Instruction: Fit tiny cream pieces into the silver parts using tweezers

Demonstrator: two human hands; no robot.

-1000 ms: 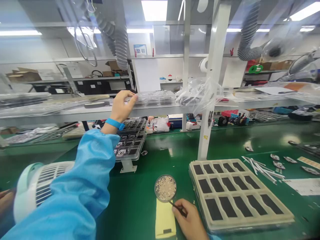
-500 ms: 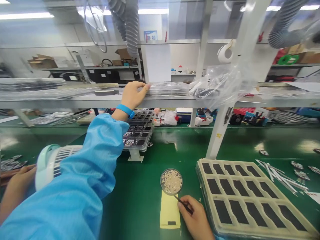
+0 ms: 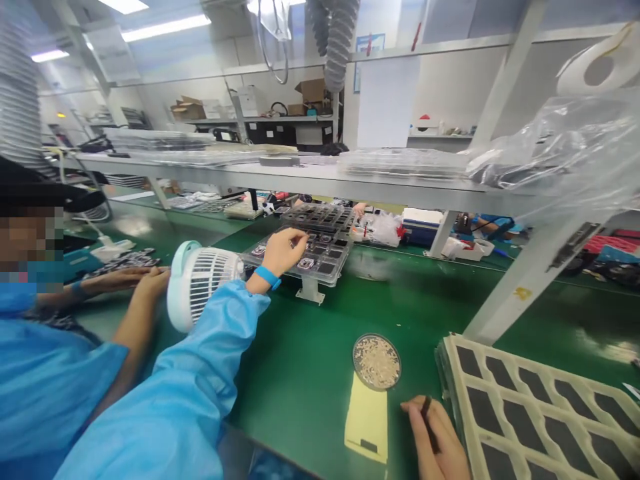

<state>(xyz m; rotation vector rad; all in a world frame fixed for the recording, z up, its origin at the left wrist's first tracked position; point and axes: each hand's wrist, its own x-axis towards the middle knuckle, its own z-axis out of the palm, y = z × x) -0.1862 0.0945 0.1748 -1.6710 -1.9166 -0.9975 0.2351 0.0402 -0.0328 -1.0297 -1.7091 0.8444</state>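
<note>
My left hand [image 3: 284, 252], with a blue wristband, hovers over the clear compartment tray [image 3: 327, 267] of small parts. Its fingers are drawn together; whatever they may hold is too small to make out. Dark tweezers [image 3: 428, 417] are held in my right hand [image 3: 440, 440] at the lower right. Left of that hand lies a yellow paper strip [image 3: 367, 420] with a dark mark, and above the strip is a round dish [image 3: 377, 362] full of tiny pale pieces. A cream tray [image 3: 457, 400] with dark inserts stands to the right.
A white and mint fan [image 3: 205, 283] stands beside my left sleeve. At the left sits a person in blue [image 3: 50, 380], hands on the bench. A shelf [image 3: 310, 180] with clear trays and plastic film crosses above the bench; its slanted post [image 3: 525, 287] rises at the right.
The view has turned left, bringing the person at the left into sight. My left hand has come down from the shelf to the compartment tray. The tweezers have moved away from the dish.
</note>
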